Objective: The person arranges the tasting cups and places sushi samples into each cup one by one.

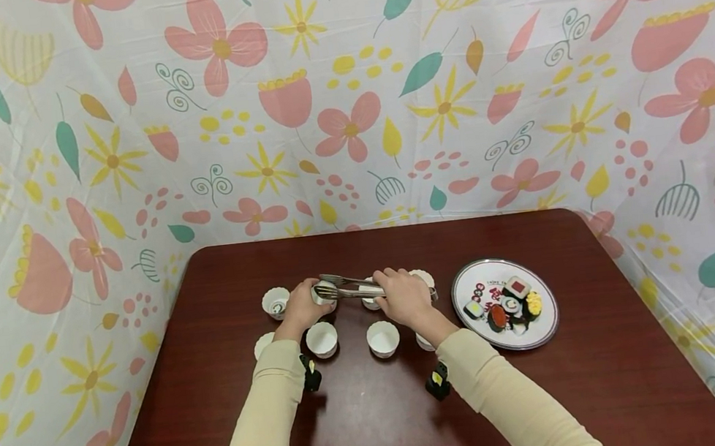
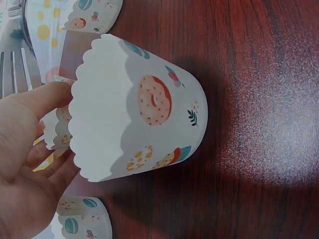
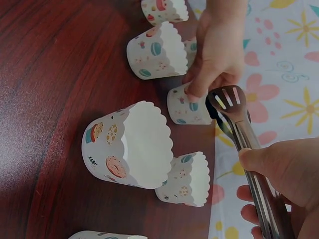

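My left hand (image 1: pixel 301 309) pinches the wall of a white paper cup (image 3: pixel 187 105) in the back row, thumb on the near side. In my right hand (image 1: pixel 405 296) I grip metal tongs (image 1: pixel 355 291), which point left, with their slotted heads at that cup's mouth. Whether anything sits between the heads I cannot tell. In the left wrist view, a front-row paper cup (image 2: pixel 159 109) with a printed donut stands close to my left hand and hides part of the fingers. The back-left paper cup (image 1: pixel 276 300) has a small dark-and-white piece inside.
More scallop-edged paper cups stand in two rows, among them a front one (image 1: pixel 383 339) and one partly behind my right hand (image 1: pixel 423 276). A round plate (image 1: pixel 549 326) with several toy sushi pieces (image 1: pixel 498 317) lies to the right. A floral curtain (image 1: pixel 344 107) hangs behind the dark wooden table (image 1: pixel 613 378).
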### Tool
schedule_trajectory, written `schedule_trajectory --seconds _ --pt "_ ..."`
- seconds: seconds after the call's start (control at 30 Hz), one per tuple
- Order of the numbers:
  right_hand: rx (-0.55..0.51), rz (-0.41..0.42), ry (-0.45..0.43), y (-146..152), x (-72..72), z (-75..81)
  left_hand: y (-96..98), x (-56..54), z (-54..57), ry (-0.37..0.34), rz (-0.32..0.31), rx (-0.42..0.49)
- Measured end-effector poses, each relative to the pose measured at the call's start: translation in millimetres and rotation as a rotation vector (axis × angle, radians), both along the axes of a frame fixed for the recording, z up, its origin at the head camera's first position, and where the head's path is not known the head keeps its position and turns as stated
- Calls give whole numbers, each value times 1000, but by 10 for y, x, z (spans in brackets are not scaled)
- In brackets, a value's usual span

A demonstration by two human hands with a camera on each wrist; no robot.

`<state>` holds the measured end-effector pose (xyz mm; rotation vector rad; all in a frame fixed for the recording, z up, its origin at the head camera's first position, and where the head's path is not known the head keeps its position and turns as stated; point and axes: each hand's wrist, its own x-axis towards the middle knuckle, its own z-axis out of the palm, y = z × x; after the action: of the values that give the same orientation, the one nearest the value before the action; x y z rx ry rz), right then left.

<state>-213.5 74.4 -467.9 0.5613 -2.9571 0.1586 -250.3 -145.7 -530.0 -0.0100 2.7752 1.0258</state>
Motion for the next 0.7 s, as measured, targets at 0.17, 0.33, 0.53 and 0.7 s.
schedule_trajectory --seconds 0.17,0.33,0.53,0.7 --pt "-9 -4 -6 -6 1 3 3 -4 6 -6 1 4" --pt "-17 -7 -2 14 -1 -3 -4 -5 15 -8 3 4" --pt "-31 -12 6 60 10 8 -7 6 26 -2 -7 2" --pt "-36 -32 17 119 33 30 0 18 29 -3 -4 1"
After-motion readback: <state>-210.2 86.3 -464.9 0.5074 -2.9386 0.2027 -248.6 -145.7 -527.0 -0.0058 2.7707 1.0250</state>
